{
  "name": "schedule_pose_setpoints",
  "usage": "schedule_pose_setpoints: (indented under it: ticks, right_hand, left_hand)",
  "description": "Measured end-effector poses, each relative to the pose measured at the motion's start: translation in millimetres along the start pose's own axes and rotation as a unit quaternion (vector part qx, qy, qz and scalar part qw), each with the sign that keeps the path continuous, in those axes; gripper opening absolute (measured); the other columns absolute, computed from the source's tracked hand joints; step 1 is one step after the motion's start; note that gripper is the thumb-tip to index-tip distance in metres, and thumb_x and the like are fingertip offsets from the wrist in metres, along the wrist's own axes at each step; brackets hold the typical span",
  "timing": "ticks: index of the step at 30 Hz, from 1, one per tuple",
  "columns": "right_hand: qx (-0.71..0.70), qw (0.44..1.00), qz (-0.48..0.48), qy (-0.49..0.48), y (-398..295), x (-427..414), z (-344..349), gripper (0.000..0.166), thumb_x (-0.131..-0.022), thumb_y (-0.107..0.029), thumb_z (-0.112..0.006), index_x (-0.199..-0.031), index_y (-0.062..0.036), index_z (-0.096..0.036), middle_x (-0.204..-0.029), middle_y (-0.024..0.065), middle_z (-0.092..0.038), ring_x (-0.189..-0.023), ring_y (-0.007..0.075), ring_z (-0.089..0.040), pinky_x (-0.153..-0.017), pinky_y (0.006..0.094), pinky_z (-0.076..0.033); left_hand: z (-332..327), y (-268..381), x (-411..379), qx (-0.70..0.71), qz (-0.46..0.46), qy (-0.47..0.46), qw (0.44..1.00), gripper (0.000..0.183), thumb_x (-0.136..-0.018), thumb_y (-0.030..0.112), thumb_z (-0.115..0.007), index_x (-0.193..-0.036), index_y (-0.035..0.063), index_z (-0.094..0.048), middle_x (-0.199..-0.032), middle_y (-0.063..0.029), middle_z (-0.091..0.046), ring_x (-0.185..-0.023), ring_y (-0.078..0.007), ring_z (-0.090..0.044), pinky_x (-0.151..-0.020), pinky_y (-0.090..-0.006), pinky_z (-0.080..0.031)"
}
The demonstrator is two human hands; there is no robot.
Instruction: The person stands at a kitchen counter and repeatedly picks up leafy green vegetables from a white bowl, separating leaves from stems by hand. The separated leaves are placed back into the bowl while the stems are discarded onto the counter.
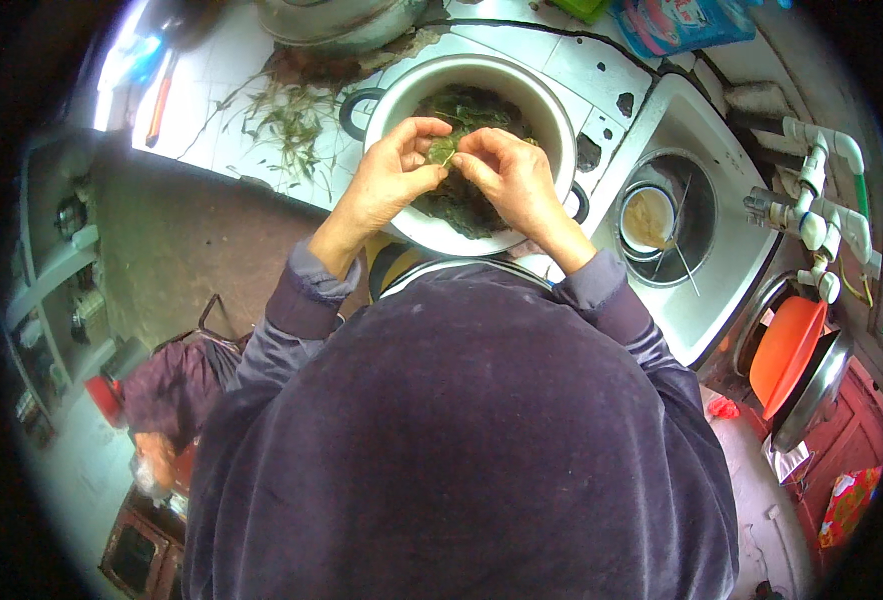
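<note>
My left hand (396, 165) and my right hand (509, 172) meet above a large pale pot (473, 67) with dark side handles. Between them is a green leaf (441, 151), pinched by its stem side in my right fingertips, while my left thumb and fingers hold its other side. Dark wet leaves (464, 210) fill the lower part of the pot. Left of the pot, a loose heap of thin green stems (291, 131) lies on the white tiled counter (224, 90).
A white sink (719, 300) adjoins the counter, holding a bowl of brownish liquid (646, 217). Water pipes with taps (813, 217) stick out at the right. An orange basin (786, 352) leans below. At the back are a lidded pan (344, 22) and a blue pouch (685, 26).
</note>
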State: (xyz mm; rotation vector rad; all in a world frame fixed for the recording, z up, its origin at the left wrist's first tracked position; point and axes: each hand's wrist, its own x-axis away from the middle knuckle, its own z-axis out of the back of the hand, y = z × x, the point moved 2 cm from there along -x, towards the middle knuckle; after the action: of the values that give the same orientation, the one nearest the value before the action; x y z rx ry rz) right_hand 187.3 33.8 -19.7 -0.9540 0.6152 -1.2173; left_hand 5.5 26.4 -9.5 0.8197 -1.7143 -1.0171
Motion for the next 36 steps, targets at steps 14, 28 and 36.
schedule_pose_setpoints:
  ticks: [14, 28, 36]
  right_hand:
    - [0.151, 0.97, 0.123, -0.146, -13, 34, 24, 0.018, -0.083, -0.012, -0.067, -0.1, -0.0095, -0.07, -0.097, 0.0094, -0.068, -0.084, 0.0299, -0.068, -0.073, 0.0411, -0.055]
    - [0.144, 0.983, 0.093, 0.06, 7, -11, 23, 0.008, -0.083, -0.016, -0.068, -0.089, -0.0109, -0.067, -0.094, 0.0069, -0.063, -0.082, 0.0299, -0.067, -0.072, 0.0411, -0.053]
    - [-0.197, 0.975, -0.099, -0.039, 16, -3, 51, 0.013, -0.091, -0.014, -0.064, -0.098, -0.0027, -0.063, -0.092, 0.0036, -0.066, -0.07, 0.0112, -0.065, -0.07, 0.0259, -0.052]
  left_hand:
    - [19, -1, 13, -0.045, 0.047, 0.042, 0.997, 0.021, -0.092, 0.005, -0.053, -0.109, 0.0051, -0.064, -0.099, 0.0007, -0.062, -0.086, -0.0086, -0.061, -0.078, -0.0221, -0.047]
    - [16, 5, 19, -0.029, 0.018, 0.064, 0.997, 0.013, -0.091, 0.007, -0.059, -0.104, 0.0032, -0.059, -0.098, 0.0, -0.061, -0.084, -0.0083, -0.059, -0.076, -0.0232, -0.049]
    - [0, 1, 11, -0.458, -0.102, 0.088, 0.878, 0.013, -0.088, 0.009, -0.064, -0.1, 0.0042, -0.067, -0.118, -0.0128, -0.062, -0.086, -0.0229, -0.067, -0.083, -0.0327, -0.054]
